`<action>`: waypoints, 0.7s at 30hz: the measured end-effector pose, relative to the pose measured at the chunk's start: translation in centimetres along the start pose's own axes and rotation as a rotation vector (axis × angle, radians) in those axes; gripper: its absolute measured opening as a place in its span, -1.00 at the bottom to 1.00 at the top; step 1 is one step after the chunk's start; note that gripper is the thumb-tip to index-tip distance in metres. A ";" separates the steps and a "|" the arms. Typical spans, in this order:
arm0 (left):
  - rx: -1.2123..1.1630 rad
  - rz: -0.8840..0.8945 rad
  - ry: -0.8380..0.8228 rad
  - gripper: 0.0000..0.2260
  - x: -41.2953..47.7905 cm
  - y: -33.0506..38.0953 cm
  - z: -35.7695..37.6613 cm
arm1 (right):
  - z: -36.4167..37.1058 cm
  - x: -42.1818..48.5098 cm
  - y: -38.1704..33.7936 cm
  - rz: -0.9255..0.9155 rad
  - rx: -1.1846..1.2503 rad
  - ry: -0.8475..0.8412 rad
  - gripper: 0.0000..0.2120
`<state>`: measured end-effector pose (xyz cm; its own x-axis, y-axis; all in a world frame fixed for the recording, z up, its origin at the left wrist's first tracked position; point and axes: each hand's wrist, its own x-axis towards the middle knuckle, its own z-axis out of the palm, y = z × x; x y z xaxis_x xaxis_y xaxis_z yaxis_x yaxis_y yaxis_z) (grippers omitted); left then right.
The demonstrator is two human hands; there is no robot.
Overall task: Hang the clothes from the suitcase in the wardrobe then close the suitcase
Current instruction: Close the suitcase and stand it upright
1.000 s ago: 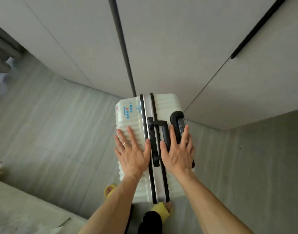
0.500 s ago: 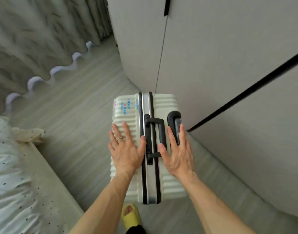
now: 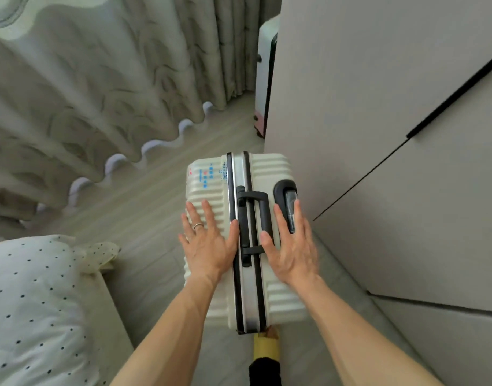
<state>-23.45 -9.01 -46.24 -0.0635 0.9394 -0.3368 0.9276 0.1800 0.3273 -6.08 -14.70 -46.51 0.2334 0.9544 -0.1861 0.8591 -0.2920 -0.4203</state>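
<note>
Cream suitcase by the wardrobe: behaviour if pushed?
Suitcase looks rigid: ribbed hard shell, so it shouldn't flex. Standing tall on its narrow end, it may tip if shoved high. Smooth floor underneath, so it may slide or roll easily.

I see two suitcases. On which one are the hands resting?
The cream ribbed suitcase nearest the camera; the other suitcase stands apart behind the wardrobe corner.

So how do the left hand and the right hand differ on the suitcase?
The left hand wears a ring; the right hand shows none. The left hand lies on the ribbed shell, the right hand reaches over the black pull-handle recess. Both lie flat, fingers straight, on the closed suitcase.
</note>
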 end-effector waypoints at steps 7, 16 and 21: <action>0.079 -0.003 -0.063 -0.16 13.2 -1.2 -7.4 | 0.2 13.2 -7.8 -0.025 0.005 -0.026 -0.34; 0.172 0.182 0.033 -0.30 24.8 -2.5 -14.1 | 0.7 28.3 -16.5 0.037 0.025 0.008 -0.36; 0.283 0.263 -0.195 -0.15 32.2 -2.5 -17.1 | 0.7 35.2 -19.1 0.131 0.068 0.048 -0.35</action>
<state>-34.06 25.81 -42.82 0.2337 0.8649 -0.4442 0.9692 -0.1706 0.1778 -14.62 24.43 -45.70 0.3646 0.9091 -0.2015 0.7875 -0.4165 -0.4542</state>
